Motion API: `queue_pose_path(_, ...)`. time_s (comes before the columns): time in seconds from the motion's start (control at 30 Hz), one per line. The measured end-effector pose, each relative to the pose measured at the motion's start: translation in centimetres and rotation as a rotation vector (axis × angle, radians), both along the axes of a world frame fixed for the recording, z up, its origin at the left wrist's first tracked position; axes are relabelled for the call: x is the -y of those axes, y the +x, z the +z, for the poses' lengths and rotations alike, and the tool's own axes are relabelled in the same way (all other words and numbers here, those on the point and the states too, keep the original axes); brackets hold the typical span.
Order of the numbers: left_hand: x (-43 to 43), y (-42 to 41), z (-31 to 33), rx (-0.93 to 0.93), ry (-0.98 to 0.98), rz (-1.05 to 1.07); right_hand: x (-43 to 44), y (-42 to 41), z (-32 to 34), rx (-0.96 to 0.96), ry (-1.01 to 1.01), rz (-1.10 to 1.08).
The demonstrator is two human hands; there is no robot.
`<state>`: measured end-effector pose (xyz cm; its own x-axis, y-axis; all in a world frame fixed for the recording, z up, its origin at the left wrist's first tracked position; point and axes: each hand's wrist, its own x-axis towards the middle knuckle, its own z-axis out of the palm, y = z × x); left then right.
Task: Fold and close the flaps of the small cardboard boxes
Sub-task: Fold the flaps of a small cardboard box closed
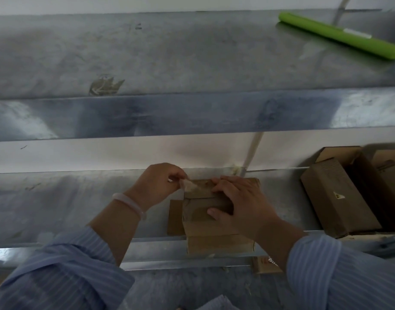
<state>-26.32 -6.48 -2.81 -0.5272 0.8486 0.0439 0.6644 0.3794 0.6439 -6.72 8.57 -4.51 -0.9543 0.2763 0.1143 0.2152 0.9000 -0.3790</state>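
The left hand (156, 184) pinches a pale strip (190, 185) (tape, it seems) at the far left corner of the small cardboard box (203, 217). The right hand (239, 202) lies flat on top, likely pinning the flaps shut. The box stands on the metal bench (58, 209).

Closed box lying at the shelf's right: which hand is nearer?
Right. The right hand presses the centre box, left of the lying box; the left hand pinches a pale strip at the centre box's left corner, farther away.
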Motion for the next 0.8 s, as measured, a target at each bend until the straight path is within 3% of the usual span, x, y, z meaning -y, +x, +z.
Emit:
queue_pose_path(0.4, -2.0, -0.9, 0.9, -0.060, -0.080, -0.106, 0.0, 0.0, -0.4, 0.023, 0.032, -0.019)
queue_pose_path(0.57, -2.8, -0.9, 0.3, -0.269, -0.025, -0.175, 0.0, 0.1, -0.3, -0.011, 0.049, -0.005)
queue_pose_path(0.8, -4.0, 0.7, 0.0, -0.118, 0.085, -0.004, 0.1, 0.1, -0.3, 0.001, 0.033, -0.024)
